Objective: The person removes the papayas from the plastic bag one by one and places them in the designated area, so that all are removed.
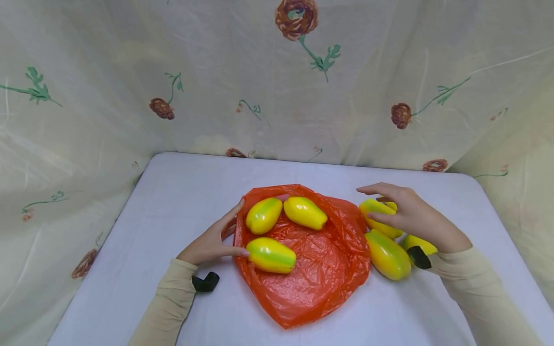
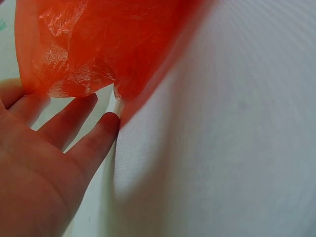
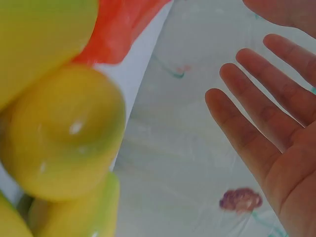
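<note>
A red plastic bag [image 1: 311, 269] lies spread open on the table, with three shiny yellow-green papayas [image 1: 271, 255] in it. My left hand [image 1: 214, 242] is at the bag's left rim, fingers spread. Its thumb reaches over the rim by the nearest papaya, and in the left wrist view its fingertips [image 2: 109, 121] meet the bag's red film [image 2: 98, 44]. Right of the bag, my right hand [image 1: 404, 211] hovers around a papaya [image 1: 381, 230], partly hiding it. The right wrist view shows its fingers straight [image 3: 252, 136] and apart from the papayas [image 3: 64, 133].
Two more papayas, one in front [image 1: 388, 254] and one partly behind the right wrist [image 1: 420, 244], lie against the bag's right side. White cloth covers the table [image 1: 195, 192]. A flowered curtain [image 1: 242, 57] hangs behind and at both sides.
</note>
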`<action>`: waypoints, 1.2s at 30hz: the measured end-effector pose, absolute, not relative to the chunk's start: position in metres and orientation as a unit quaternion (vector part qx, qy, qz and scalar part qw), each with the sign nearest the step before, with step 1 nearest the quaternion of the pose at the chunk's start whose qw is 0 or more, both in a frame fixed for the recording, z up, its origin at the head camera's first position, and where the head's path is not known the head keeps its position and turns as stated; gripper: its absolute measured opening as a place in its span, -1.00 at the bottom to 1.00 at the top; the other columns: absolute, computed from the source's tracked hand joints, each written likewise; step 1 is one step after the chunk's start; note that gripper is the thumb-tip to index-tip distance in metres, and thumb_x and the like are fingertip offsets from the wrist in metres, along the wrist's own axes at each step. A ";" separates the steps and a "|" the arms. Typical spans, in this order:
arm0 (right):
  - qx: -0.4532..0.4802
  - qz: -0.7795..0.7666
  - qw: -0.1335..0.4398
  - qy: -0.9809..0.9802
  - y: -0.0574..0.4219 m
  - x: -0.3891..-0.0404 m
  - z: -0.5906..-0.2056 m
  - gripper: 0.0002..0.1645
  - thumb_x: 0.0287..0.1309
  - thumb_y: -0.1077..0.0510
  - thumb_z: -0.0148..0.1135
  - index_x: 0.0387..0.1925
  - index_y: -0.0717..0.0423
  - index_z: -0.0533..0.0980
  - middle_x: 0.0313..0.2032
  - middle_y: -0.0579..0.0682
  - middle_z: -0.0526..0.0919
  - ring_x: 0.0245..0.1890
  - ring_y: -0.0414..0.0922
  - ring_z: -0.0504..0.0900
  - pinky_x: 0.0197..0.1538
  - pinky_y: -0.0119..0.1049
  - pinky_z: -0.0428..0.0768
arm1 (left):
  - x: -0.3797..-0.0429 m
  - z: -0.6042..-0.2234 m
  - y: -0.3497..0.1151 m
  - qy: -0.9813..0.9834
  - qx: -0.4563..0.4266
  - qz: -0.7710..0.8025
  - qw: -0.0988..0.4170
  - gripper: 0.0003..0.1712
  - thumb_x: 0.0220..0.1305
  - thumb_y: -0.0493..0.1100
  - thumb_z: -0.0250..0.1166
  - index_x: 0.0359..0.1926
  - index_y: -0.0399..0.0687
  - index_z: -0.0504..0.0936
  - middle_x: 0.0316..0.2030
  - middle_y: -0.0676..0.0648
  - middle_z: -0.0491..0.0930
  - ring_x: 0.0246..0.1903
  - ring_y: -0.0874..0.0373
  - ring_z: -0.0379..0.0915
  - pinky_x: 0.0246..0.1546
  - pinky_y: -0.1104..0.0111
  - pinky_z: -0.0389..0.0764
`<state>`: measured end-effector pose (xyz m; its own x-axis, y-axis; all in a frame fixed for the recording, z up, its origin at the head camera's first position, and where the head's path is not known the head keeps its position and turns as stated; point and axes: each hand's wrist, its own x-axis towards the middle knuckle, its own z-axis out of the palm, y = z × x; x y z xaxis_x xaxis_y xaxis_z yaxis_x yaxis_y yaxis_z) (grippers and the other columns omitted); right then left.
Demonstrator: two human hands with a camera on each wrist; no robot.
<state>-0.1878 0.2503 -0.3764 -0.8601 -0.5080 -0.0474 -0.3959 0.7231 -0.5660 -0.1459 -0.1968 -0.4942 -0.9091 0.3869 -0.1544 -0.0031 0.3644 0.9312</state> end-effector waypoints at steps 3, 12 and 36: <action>-0.254 -0.281 0.106 0.919 0.241 -0.183 -0.375 -0.37 0.28 0.17 0.42 0.36 -0.08 0.49 0.33 0.09 0.57 0.23 0.23 0.61 0.17 0.22 0.70 | -0.146 -0.494 -0.197 0.807 0.119 0.551 0.177 0.36 0.00 0.11 0.65 0.64 0.53 -0.09 0.66 0.22 -0.11 0.65 -0.06 -0.11 0.55 -0.04 0.25; -0.279 -0.297 0.125 0.904 0.216 -0.179 -0.383 -0.38 0.25 0.19 0.45 0.32 -0.13 0.54 0.28 -0.06 0.64 0.24 0.08 0.61 0.19 0.14 0.71 | -0.146 -0.494 -0.197 0.810 0.127 0.545 0.174 0.36 0.03 0.11 0.63 0.65 0.48 -0.10 0.67 0.16 -0.13 0.65 -0.11 -0.11 0.54 -0.06 0.25; -0.368 -0.262 0.125 0.883 0.167 -0.164 -0.394 -0.38 0.24 0.13 0.46 0.33 -0.09 0.53 0.31 -0.15 0.60 0.33 -0.07 0.55 0.32 0.00 0.65 | -0.146 -0.494 -0.198 0.802 0.127 0.555 0.179 0.37 -0.01 0.09 0.66 0.64 0.50 -0.09 0.66 0.23 -0.14 0.66 -0.02 -0.15 0.58 -0.02 0.20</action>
<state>-0.1637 0.1668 -0.3941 -0.6979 -0.7156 -0.0279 -0.5846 0.5919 -0.5549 -0.1460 -0.1983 -0.4942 -0.9035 0.4025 -0.1470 0.0043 0.3516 0.9362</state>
